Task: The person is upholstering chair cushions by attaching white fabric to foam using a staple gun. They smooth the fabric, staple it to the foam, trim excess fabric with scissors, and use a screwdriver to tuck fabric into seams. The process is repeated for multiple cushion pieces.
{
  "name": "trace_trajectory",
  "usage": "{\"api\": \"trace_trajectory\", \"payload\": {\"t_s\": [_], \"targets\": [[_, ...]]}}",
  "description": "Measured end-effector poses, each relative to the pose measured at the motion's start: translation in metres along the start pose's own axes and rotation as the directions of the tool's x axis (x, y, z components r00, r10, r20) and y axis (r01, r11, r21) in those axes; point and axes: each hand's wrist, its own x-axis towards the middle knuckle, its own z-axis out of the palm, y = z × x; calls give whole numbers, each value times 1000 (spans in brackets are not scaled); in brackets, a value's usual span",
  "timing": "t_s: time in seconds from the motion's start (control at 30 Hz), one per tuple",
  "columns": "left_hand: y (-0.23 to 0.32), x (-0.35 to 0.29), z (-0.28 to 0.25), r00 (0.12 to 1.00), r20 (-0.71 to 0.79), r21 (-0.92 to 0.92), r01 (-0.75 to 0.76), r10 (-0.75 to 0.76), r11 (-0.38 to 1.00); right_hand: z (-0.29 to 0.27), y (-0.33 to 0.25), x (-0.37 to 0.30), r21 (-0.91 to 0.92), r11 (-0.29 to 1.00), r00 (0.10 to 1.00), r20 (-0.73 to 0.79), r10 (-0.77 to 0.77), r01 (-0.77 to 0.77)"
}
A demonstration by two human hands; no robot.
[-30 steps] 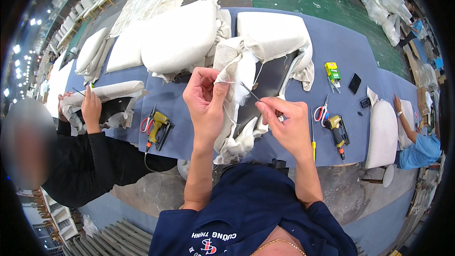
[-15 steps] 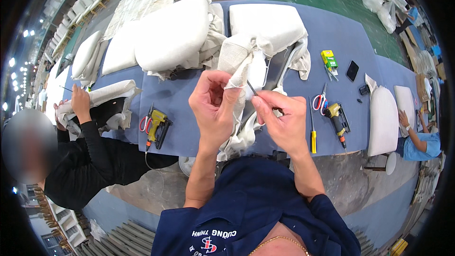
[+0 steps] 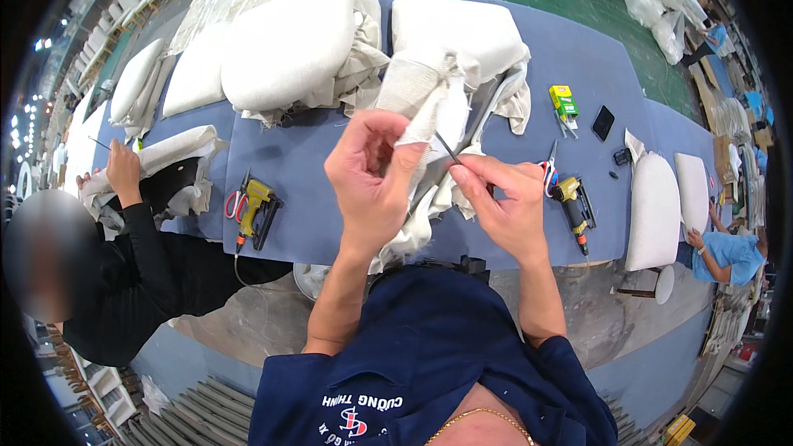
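My left hand (image 3: 372, 165) is closed on a flap of cream upholstery fabric (image 3: 420, 125), pinched between thumb and fingers above the table. My right hand (image 3: 502, 198) grips a thin dark metal rod (image 3: 447, 149) between thumb and forefinger; its tip reaches up beside the pinched cloth. Its kind is not clear, as the rest is hidden in the hand. The fabric belongs to a cream padded seat (image 3: 458, 29) lying just beyond, with loose cloth (image 3: 413, 235) hanging down under my hands.
On the blue table (image 3: 310, 173) lie yellow staple guns (image 3: 261, 208) (image 3: 574, 205), red-handled scissors (image 3: 548, 173), a green-yellow box (image 3: 563, 102) and a black phone (image 3: 603, 122). Padded cushions (image 3: 289, 45) stand at far left. A co-worker in black (image 3: 157, 272) works at left; another in blue (image 3: 727, 254) is at right.
The view has shifted slightly, so the table's things sit a little further left and up. My right hand has moved slightly away from my left, and more of the rod shows.
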Motion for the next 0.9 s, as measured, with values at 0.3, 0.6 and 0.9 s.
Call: {"api": "trace_trajectory", "payload": {"t_s": [0.3, 0.6, 0.9], "targets": [[2, -15, 18, 958, 281, 93, -86, 56, 992, -18, -7, -7, -171, 982, 993, -68, -95, 82], [-9, 72, 41, 719, 584, -38, -439, 377, 898, -78, -19, -33, -253, 964, 981, 191, -31, 80], [-36, 79, 89, 546, 786, -306, -64, 290, 950, -87, -28, -49, -351, 936, 1000, -13, 21, -24]]}}
